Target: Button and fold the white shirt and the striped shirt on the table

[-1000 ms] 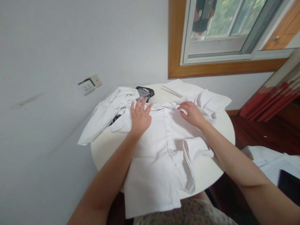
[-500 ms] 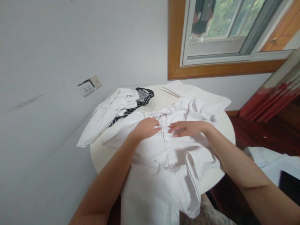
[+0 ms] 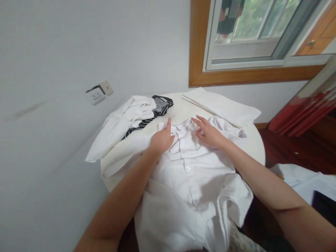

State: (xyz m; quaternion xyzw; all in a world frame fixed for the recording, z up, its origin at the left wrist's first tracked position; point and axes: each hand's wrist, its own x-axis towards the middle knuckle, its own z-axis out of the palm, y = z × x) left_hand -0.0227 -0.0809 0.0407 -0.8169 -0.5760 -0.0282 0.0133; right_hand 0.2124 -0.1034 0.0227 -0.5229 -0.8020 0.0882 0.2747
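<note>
A white button-up shirt [image 3: 173, 178] lies front up on a round table, its collar end away from me and its lower part hanging over the near edge. My left hand [image 3: 161, 140] rests by the left of the collar, index finger stretched forward and thumb apart; its other fingers are partly hidden. On the right of the collar lies my right hand [image 3: 208, 133], open, with fingers spread over the cloth. The shirt's right sleeve is bunched near my right forearm, and its left sleeve spreads towards the table's left edge.
The round cream table [image 3: 258, 148] stands against the wall. Crumpled white clothing [image 3: 118, 122] and a black striped garment [image 3: 164, 105] lie at its left. Folded white cloth [image 3: 223, 105] lies at the back right. Papers [image 3: 315, 185] are at lower right, below a red curtain [image 3: 294, 112].
Both hands have moved forward from the button strip to the collar, and the left index finger has straightened. The shirt has shifted towards me, with its right sleeve now further right.
</note>
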